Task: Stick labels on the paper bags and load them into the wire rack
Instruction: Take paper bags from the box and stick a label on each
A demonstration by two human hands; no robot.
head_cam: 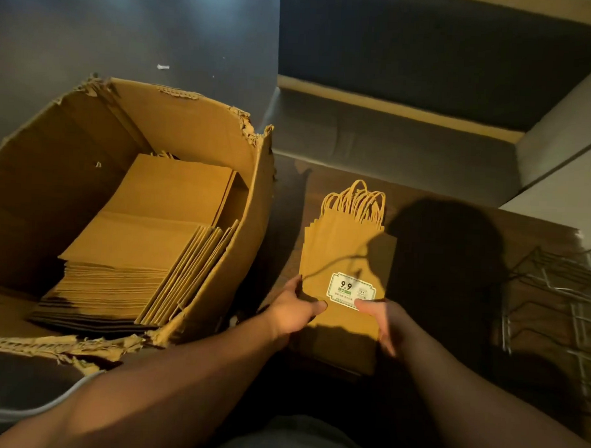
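A small stack of flat brown paper bags (340, 246) with twisted handles lies on the dark wooden table (452, 332). The top bag carries a white label (350, 290) marked "9.9" near its lower end. My left hand (295, 312) grips the stack's lower left edge, thumb on top. My right hand (381, 320) holds the lower right edge, and its thumb presses on the label's lower right corner. The wire rack (562, 296) sits at the table's right edge, partly in shadow.
A large torn cardboard box (224, 126) stands to the left, holding several stacks of flat paper bags (140, 247). A grey bench seat (392, 150) runs behind the table. My head's shadow falls across the table between the stack and the rack.
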